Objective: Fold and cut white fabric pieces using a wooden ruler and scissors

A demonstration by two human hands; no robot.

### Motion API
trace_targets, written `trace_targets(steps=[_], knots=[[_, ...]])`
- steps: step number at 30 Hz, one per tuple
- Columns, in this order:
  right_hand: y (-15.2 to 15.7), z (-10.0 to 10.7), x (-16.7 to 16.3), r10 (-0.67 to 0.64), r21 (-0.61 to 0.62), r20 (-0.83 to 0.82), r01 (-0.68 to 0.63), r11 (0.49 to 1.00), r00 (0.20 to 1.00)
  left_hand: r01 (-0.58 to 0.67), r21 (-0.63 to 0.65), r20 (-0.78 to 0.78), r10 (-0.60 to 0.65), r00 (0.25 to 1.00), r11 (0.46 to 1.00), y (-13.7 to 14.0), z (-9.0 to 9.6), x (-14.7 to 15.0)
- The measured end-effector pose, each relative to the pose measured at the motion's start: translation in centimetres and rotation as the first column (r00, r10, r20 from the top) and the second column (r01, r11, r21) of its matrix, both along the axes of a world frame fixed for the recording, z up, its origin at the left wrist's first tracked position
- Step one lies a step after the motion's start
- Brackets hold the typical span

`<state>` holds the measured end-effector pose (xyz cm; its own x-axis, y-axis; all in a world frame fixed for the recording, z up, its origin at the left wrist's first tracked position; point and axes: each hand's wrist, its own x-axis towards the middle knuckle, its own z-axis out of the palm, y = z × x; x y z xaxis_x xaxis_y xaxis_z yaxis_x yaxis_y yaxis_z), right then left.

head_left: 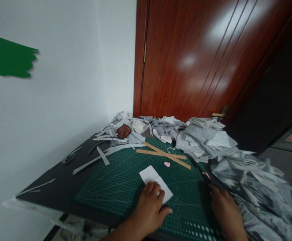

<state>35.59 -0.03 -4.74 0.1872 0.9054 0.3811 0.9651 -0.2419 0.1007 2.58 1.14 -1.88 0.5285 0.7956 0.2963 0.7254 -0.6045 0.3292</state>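
Note:
My left hand point(152, 206) rests on a folded piece of white paper point(149, 174) on the green cutting mat point(110, 194). Its fingers lie over the paper, and the thumb is spread out to the right. At the mat's right edge, my right hand point(226, 211) has its fingers closed around the near end of long dark scissors point(202, 172); their handles are mostly hidden by the hand. Beyond the paper lie a small pink piece point(167, 164) and two crossed wooden rulers point(171, 155).
Grey and white fabric is heaped along the right point(258, 187) and at the back point(206, 139). Fabric strips point(103, 156) and a dark-edged brown mesh piece point(124, 131) lie at the left. A white wall point(60, 83) and a wooden door point(176, 67) border the table.

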Motion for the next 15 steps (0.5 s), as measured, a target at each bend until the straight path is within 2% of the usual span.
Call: trace_targets(steps=[5, 7, 9, 11, 13, 15], knots=[[-1.5, -0.1, 0.1, -0.035, -0.058, -0.064, 0.031, 0.998, 0.997, -0.007, -0.001, 0.001, 0.007, 1.0, 1.0, -0.1, 0.2, 0.2], [-1.9, -0.1, -0.2, -0.046, -0.048, -0.097, 0.042, 0.998, 0.994, -0.016, -0.008, 0.005, 0.016, 1.0, 1.0, -0.1, 0.3, 0.2], [-2.1, -0.2, -0.3, -0.017, -0.009, -0.214, 0.015, 1.0, 0.977, -0.013, -0.007, 0.003, 0.013, 1.0, 1.0, -0.1, 0.3, 0.2], [-2.0, -0.5, 0.0, 0.025, 0.048, -0.408, -0.006, 0.999, 0.913, 0.004, 0.002, 0.0, -0.004, 1.0, 1.0, -0.1, 0.2, 0.1], [-1.7, -0.7, 0.3, 0.031, 0.083, -0.614, 0.025, 0.996, 0.789, 0.021, 0.009, -0.001, -0.021, 1.0, 1.0, 0.0, 0.3, 0.1], [-1.3, -1.0, 0.6, -0.006, 0.058, -0.748, 0.074, 0.996, 0.663, 0.025, 0.008, -0.005, -0.025, 1.0, 1.0, 0.0, 0.3, 0.0]])
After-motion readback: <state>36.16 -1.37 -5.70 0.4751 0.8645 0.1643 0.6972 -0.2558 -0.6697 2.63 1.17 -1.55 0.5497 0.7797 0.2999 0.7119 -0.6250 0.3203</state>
